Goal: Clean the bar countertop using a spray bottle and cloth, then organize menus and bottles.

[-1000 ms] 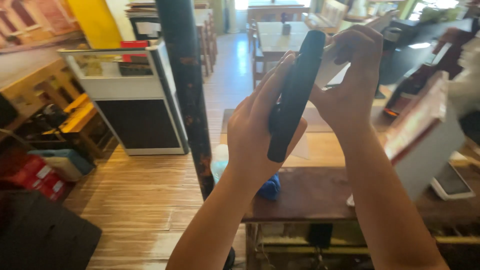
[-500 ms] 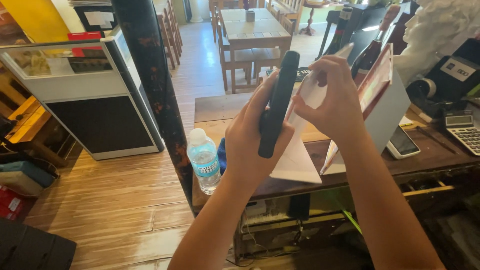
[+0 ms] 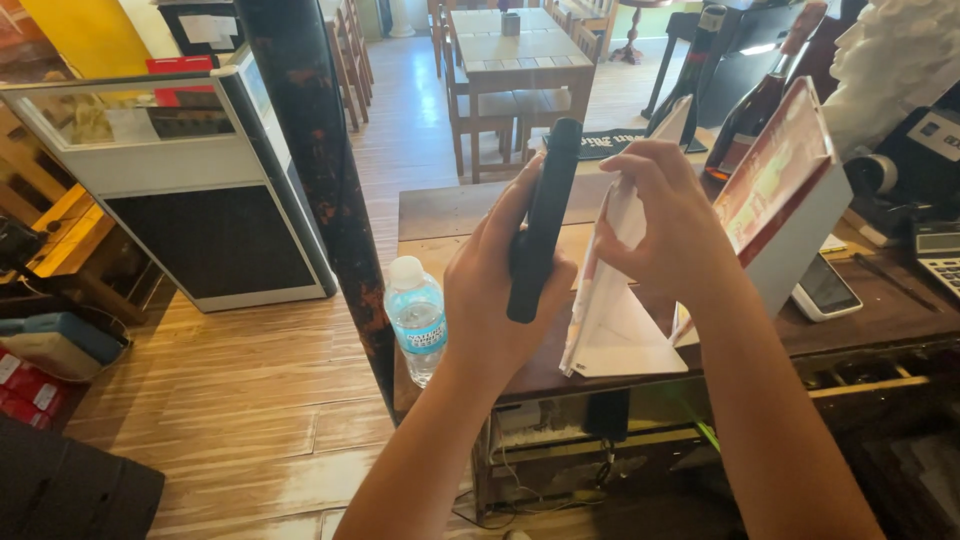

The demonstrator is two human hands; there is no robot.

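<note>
My left hand (image 3: 500, 290) grips a flat black folder (image 3: 545, 215), held upright and edge-on over the wooden counter (image 3: 860, 320). My right hand (image 3: 665, 225) pinches the top of a stack of white paper sheets (image 3: 615, 320) that hang down beside the folder, their lower corners fanned out above the counter. A small water bottle (image 3: 415, 320) with a white cap stands on the counter's left end, just left of my left wrist.
A dark wooden post (image 3: 320, 170) rises left of the counter. On the right are a tilted red-and-white display stand (image 3: 780, 190), a phone (image 3: 825, 290), a calculator (image 3: 940, 255) and dark bottles (image 3: 755, 110). A glass-topped cabinet (image 3: 170, 190) stands left; tables and chairs (image 3: 515, 50) behind.
My view has tilted down and moved in on the counter. Both hands came lower, and my right hand has drawn the white sheets apart from the folder.
</note>
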